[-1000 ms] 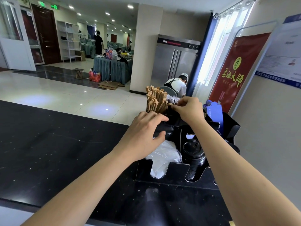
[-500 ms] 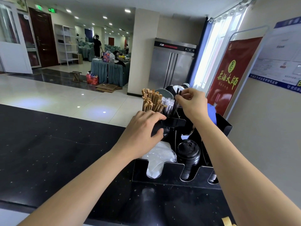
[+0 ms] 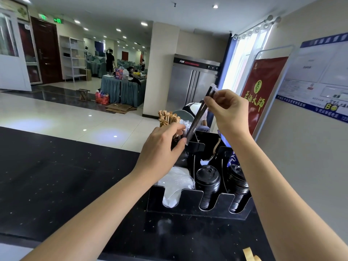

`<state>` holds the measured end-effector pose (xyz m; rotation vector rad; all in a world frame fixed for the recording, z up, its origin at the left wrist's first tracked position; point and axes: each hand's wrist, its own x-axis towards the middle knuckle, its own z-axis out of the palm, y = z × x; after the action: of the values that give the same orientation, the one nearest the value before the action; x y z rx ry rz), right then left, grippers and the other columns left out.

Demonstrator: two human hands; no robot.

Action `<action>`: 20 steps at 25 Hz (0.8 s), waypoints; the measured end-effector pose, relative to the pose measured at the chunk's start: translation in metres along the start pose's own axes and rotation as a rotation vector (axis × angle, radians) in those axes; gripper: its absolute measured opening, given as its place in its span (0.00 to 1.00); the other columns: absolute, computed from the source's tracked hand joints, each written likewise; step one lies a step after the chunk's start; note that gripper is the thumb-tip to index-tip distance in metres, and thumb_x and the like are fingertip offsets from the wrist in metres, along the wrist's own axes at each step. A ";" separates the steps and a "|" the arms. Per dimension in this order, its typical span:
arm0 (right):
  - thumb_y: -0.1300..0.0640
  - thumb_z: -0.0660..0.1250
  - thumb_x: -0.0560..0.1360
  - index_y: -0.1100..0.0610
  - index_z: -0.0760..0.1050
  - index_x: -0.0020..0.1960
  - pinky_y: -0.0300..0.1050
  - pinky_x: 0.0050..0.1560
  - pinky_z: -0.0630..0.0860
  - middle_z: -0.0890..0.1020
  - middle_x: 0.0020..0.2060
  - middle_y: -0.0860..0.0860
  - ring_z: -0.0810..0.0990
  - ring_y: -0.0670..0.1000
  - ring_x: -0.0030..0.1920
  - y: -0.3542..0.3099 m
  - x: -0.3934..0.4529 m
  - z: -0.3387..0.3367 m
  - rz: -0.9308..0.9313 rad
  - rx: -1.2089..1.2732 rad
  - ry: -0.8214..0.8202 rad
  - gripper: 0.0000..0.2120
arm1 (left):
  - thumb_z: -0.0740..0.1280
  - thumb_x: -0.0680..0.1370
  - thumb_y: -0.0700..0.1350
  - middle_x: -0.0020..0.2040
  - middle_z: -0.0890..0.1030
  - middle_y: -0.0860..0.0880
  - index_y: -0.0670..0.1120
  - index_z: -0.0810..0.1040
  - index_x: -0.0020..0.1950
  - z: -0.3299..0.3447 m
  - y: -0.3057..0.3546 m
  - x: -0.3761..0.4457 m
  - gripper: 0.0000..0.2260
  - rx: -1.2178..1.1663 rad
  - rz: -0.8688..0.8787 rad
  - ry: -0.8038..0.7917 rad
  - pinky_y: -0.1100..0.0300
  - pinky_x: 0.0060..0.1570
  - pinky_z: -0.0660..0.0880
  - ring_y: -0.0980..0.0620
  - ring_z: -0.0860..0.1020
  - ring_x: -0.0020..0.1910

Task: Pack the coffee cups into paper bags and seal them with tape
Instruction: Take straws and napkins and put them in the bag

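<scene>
Head view. A black organiser (image 3: 190, 204) is seen standing on a dark counter (image 3: 56, 185); all positions are given relative to it.

A wrapped black straw (image 3: 199, 113) is held tilted above the organiser's rear compartments. Its upper end is pinched between thumb and fingers of the right hand (image 3: 228, 108), which is raised above the organiser's back edge. The lower end of the straw is met by the left hand (image 3: 163, 147), positioned over the organiser's left rear corner; the fingers are curled and the thumb tip is pressed against the straw's wrapper.

In the organiser's front row, a clear plastic bundle (image 3: 175, 185) is lodged in the left slot, and stacks of black cup lids (image 3: 208, 183) are seated in the middle and right slots. Wooden stirrers (image 3: 166, 118) are noted upright at the rear left corner.

No coffee cups or paper bags can be made out. A tape roll (image 3: 251, 255) is partly visible on the counter, nearer than the organiser, at the lower frame edge.
</scene>
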<state>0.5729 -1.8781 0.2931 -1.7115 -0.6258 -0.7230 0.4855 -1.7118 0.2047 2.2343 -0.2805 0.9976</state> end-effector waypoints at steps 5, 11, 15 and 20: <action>0.62 0.76 0.75 0.56 0.82 0.44 0.35 0.36 0.76 0.85 0.33 0.47 0.81 0.44 0.32 -0.022 -0.009 -0.014 0.067 0.174 -0.145 0.04 | 0.71 0.79 0.53 0.57 0.83 0.57 0.53 0.77 0.69 -0.003 0.011 0.004 0.19 -0.140 -0.082 0.027 0.59 0.57 0.75 0.56 0.78 0.58; 0.57 0.78 0.72 0.59 0.82 0.45 0.39 0.38 0.75 0.85 0.39 0.55 0.79 0.46 0.33 -0.017 -0.025 -0.017 0.272 0.335 -0.229 0.07 | 0.73 0.78 0.45 0.42 0.88 0.54 0.47 0.85 0.52 -0.005 0.019 -0.010 0.04 -0.513 -0.199 -0.118 0.65 0.51 0.79 0.58 0.85 0.46; 0.56 0.78 0.68 0.66 0.81 0.56 0.38 0.43 0.76 0.82 0.47 0.58 0.79 0.47 0.39 -0.008 -0.034 -0.020 0.402 0.453 -0.371 0.20 | 0.71 0.80 0.45 0.43 0.88 0.53 0.45 0.84 0.53 -0.005 0.019 -0.015 0.05 -0.606 -0.277 -0.205 0.62 0.53 0.79 0.52 0.86 0.48; 0.67 0.70 0.78 0.61 0.81 0.53 0.40 0.44 0.75 0.82 0.45 0.56 0.79 0.47 0.39 0.000 -0.037 -0.017 0.431 0.377 -0.406 0.05 | 0.70 0.81 0.43 0.43 0.88 0.53 0.44 0.82 0.51 -0.005 0.012 -0.017 0.03 -0.581 -0.278 -0.191 0.64 0.51 0.80 0.56 0.86 0.47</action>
<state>0.5455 -1.8962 0.2697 -1.5675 -0.5931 0.0520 0.4657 -1.7191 0.2009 1.7694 -0.2889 0.4735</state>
